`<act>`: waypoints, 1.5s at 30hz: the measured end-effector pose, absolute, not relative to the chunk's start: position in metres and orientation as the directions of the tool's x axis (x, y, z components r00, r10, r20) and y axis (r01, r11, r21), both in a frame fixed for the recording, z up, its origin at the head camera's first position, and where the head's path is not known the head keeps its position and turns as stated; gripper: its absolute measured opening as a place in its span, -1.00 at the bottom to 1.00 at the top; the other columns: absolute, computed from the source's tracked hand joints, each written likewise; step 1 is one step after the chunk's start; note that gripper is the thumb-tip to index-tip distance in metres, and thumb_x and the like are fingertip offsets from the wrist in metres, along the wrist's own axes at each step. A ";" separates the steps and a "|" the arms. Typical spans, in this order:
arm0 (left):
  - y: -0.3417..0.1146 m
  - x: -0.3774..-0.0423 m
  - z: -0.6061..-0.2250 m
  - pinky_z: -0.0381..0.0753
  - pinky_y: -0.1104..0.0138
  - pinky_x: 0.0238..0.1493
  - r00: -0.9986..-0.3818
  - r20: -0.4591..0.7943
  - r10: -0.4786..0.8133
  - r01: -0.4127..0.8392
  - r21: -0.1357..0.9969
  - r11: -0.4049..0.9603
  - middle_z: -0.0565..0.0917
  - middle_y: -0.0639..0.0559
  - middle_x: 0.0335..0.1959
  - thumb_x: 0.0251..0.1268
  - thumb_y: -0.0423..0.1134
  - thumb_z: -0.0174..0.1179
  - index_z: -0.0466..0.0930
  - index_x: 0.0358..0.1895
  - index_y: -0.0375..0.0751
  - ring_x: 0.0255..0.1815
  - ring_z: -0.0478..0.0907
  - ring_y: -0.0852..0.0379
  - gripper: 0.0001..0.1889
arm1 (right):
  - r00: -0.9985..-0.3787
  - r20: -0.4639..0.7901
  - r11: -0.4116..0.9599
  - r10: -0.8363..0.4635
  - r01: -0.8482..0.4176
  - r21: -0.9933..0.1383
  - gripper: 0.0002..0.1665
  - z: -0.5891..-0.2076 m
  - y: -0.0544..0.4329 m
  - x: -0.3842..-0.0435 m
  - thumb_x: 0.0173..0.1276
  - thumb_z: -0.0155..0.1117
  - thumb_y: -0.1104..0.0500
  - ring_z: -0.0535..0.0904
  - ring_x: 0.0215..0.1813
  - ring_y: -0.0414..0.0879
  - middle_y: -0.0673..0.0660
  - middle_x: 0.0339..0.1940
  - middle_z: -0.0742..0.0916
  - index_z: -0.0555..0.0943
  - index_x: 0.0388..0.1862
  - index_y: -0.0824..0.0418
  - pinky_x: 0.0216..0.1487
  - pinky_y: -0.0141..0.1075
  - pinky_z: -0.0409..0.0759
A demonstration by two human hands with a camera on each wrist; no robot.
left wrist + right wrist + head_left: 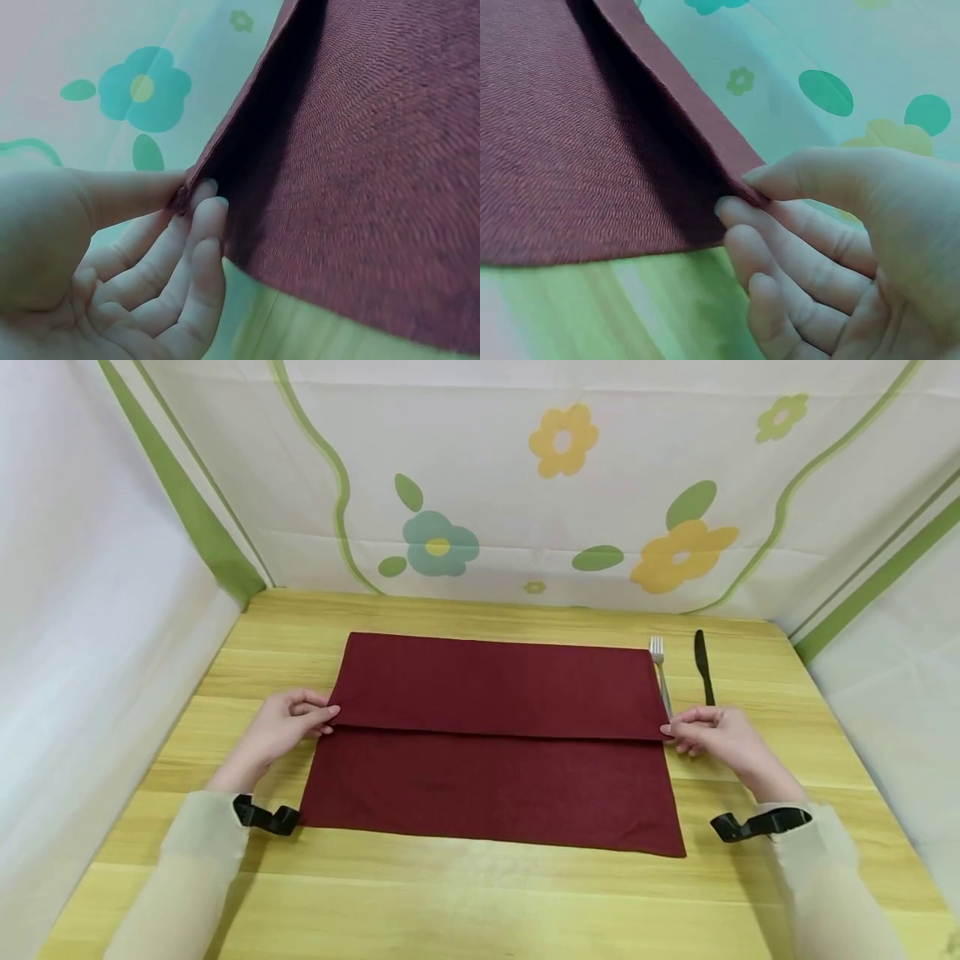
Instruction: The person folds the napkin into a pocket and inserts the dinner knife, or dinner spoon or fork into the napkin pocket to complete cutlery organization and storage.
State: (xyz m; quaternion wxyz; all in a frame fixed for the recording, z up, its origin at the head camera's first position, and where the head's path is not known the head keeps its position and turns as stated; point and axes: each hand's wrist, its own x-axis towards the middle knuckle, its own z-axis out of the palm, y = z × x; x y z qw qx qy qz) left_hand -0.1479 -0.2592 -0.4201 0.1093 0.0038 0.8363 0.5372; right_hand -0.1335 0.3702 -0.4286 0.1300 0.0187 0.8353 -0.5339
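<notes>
A dark red cloth (495, 793) lies on the wooden table, its far part doubled over as a flap (495, 685) whose near edge runs across the middle. My left hand (292, 722) pinches the left corner of that edge between thumb and fingers. At the opposite corner, my right hand (708, 735) pinches the edge the same way. Both wrist views show the pinched edge of the cloth (375, 165) raised a little, with a dark gap under it. In the right wrist view the thumb of the right hand (825, 247) lies on top of the cloth (570, 150).
Just right of the cloth lies a fork (657, 652), partly covered by it near the right hand. A black knife (702, 664) lies farther right. White fabric walls with printed flowers (495, 460) enclose the wooden table (450, 902) at the back and sides.
</notes>
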 end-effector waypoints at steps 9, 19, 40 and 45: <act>-0.269 -0.130 -0.412 0.72 0.29 -0.21 -0.952 -0.241 0.189 -0.146 0.900 0.411 0.76 -0.17 -0.22 0.44 -0.33 0.28 0.48 0.16 -0.63 -0.32 0.72 0.14 -0.58 | -0.925 -0.328 0.465 -0.192 0.208 -0.860 -0.68 -0.422 0.375 -0.116 0.46 0.35 0.20 0.70 -0.37 -0.08 0.09 -0.24 0.82 0.65 -0.06 0.49 -0.31 -0.25 0.70; -0.284 -0.115 -0.404 0.71 0.27 -0.18 -0.902 -0.257 0.347 -0.088 0.896 0.435 0.76 -0.18 -0.31 0.43 -0.34 0.29 0.49 0.07 -0.57 -0.30 0.72 0.02 -0.65 | -0.864 -0.355 0.524 -0.357 0.130 -0.842 -0.79 -0.417 0.383 -0.101 0.43 0.36 0.24 0.72 -0.37 0.02 0.22 -0.31 0.80 0.68 -0.21 0.43 -0.34 -0.23 0.69; -0.304 -0.094 -0.403 0.72 0.16 -0.28 -0.695 -0.264 0.668 -0.019 0.936 0.351 0.72 -0.24 -0.45 0.40 -0.43 0.28 0.47 -0.12 -0.46 -0.40 0.70 -0.10 -0.82 | -0.664 -0.369 0.400 -0.650 0.114 -0.910 -0.90 -0.422 0.393 -0.076 0.44 0.31 0.35 0.74 -0.40 0.02 0.25 -0.42 0.78 0.70 -0.31 0.34 -0.38 -0.23 0.70; -0.306 -0.092 -0.403 0.67 0.23 -0.30 -0.692 -0.302 0.655 -0.020 0.916 0.400 0.73 -0.18 -0.47 0.40 -0.39 0.29 0.46 -0.12 -0.44 -0.44 0.68 -0.08 -0.80 | -0.645 -0.367 0.376 -0.671 0.131 -0.917 -0.90 -0.424 0.391 -0.072 0.44 0.29 0.37 0.74 -0.40 -0.04 0.26 -0.43 0.78 0.71 -0.29 0.35 -0.37 -0.22 0.72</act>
